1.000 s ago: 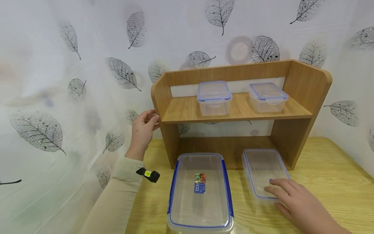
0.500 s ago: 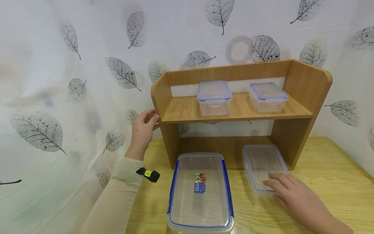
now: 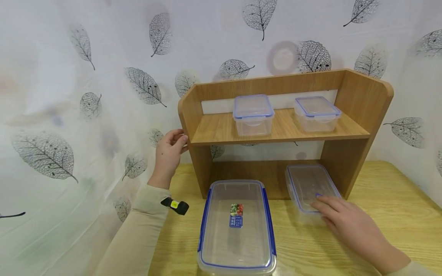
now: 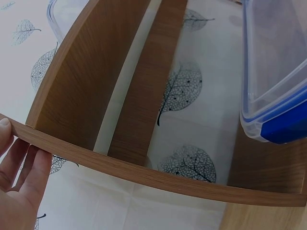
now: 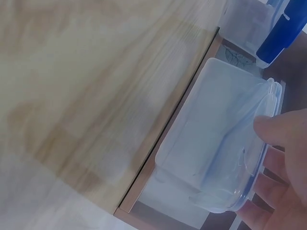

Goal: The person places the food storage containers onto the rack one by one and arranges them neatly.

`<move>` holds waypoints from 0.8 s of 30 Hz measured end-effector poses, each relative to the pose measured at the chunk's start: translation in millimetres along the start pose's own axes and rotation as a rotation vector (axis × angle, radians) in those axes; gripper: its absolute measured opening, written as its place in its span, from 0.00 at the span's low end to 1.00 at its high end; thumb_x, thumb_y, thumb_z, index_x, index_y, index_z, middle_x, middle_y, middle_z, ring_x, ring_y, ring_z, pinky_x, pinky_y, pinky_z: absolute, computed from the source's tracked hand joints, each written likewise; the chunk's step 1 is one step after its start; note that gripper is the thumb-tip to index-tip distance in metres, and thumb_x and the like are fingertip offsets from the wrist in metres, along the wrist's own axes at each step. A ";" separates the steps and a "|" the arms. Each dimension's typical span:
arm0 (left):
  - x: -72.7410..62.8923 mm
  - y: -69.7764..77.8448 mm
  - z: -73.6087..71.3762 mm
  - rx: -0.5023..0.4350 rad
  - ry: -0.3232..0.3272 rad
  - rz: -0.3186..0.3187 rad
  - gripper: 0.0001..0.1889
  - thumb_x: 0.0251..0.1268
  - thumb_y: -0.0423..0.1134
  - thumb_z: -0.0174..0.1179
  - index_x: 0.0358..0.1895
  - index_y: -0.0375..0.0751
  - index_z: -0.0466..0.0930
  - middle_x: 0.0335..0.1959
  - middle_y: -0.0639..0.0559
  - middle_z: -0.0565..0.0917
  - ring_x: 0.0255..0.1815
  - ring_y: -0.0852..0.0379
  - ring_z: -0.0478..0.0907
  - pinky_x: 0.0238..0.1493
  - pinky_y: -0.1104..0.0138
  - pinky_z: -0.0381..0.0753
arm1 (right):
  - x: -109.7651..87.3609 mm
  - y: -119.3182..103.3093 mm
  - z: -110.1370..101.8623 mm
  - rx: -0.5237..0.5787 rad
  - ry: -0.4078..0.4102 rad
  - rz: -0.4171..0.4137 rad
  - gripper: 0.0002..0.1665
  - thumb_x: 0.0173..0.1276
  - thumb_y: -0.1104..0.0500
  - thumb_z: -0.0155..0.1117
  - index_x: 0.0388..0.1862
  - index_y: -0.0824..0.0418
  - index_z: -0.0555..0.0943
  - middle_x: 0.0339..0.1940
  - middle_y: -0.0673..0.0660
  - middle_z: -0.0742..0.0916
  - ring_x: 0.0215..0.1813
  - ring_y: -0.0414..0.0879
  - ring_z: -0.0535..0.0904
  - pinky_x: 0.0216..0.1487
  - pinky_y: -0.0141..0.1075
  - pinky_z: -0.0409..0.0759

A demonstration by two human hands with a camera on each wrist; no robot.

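My left hand (image 3: 169, 151) holds the left side panel of a wooden shelf (image 3: 279, 140), thumb at the front edge and fingers on the outer side. In the left wrist view its fingers (image 4: 38, 175) touch that panel. My right hand (image 3: 348, 222) grips the near end of a clear food container (image 3: 310, 188) with a blue-lined lid. Its fingers lie over the lid, and the thumb (image 5: 268, 127) presses near the rim in the right wrist view. The container's far end is inside the shelf's lower level, near the right panel. The bottom of its near end is partly hidden.
A large food container (image 3: 238, 245) with blue side clips and a label stands on the table (image 3: 293, 260) left of the held one. Two smaller containers, one left (image 3: 253, 115) and one right (image 3: 317, 115), sit on the upper shelf. A leaf-print sheet (image 3: 103, 115) hangs behind.
The right hand has pushed the held container forward, deeper into the lower level of the shelf. My left hand stays at the side panel, and the other containers have not moved.
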State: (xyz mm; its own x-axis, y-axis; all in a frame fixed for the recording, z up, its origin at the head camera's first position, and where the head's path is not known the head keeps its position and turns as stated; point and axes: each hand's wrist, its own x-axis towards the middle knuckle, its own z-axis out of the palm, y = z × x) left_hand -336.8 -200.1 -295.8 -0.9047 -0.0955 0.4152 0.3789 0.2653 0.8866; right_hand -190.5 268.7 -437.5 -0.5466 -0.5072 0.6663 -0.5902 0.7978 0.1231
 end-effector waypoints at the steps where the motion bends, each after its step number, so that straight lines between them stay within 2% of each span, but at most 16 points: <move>1: 0.0 -0.2 0.1 -0.001 0.001 0.000 0.19 0.77 0.42 0.58 0.65 0.38 0.77 0.53 0.44 0.81 0.54 0.50 0.81 0.52 0.64 0.86 | -0.1 0.9 0.6 -0.001 0.000 0.000 0.40 0.84 0.38 0.27 0.54 0.57 0.85 0.55 0.57 0.86 0.53 0.57 0.83 0.53 0.50 0.82; 3: 0.3 -0.7 0.1 -0.001 0.003 -0.001 0.19 0.77 0.42 0.58 0.64 0.39 0.77 0.53 0.44 0.81 0.54 0.50 0.81 0.53 0.64 0.86 | 0.0 2.9 2.1 0.001 0.001 -0.003 0.39 0.84 0.38 0.28 0.54 0.57 0.86 0.56 0.57 0.86 0.54 0.56 0.82 0.61 0.42 0.77; 7: 0.7 -1.5 0.0 0.003 0.004 0.001 0.19 0.77 0.42 0.58 0.64 0.39 0.77 0.53 0.44 0.81 0.54 0.50 0.81 0.52 0.64 0.86 | 0.9 6.4 4.0 0.011 0.005 -0.012 0.38 0.84 0.39 0.28 0.56 0.57 0.85 0.56 0.57 0.85 0.55 0.57 0.81 0.68 0.35 0.67; 15: -1.3 0.3 0.5 0.001 0.004 0.003 0.19 0.77 0.42 0.59 0.64 0.38 0.77 0.52 0.44 0.81 0.54 0.50 0.81 0.51 0.64 0.87 | 2.8 10.9 5.3 0.006 -0.014 0.001 0.40 0.84 0.39 0.26 0.56 0.57 0.85 0.56 0.57 0.86 0.55 0.59 0.81 0.53 0.53 0.79; 24: -1.2 1.2 0.8 0.000 0.006 0.007 0.20 0.77 0.42 0.58 0.65 0.37 0.76 0.53 0.43 0.80 0.54 0.49 0.81 0.52 0.65 0.87 | 8.3 18.2 9.3 0.017 -0.038 0.008 0.42 0.83 0.39 0.24 0.57 0.59 0.84 0.55 0.59 0.85 0.54 0.59 0.81 0.52 0.57 0.81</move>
State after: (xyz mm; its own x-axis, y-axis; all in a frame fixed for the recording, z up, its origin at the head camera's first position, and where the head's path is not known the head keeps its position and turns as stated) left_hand -335.4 -198.9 -295.4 -0.9010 -0.0991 0.4224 0.3852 0.2655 0.8838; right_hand -211.3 276.0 -436.5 -0.5733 -0.5129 0.6389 -0.5957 0.7964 0.1048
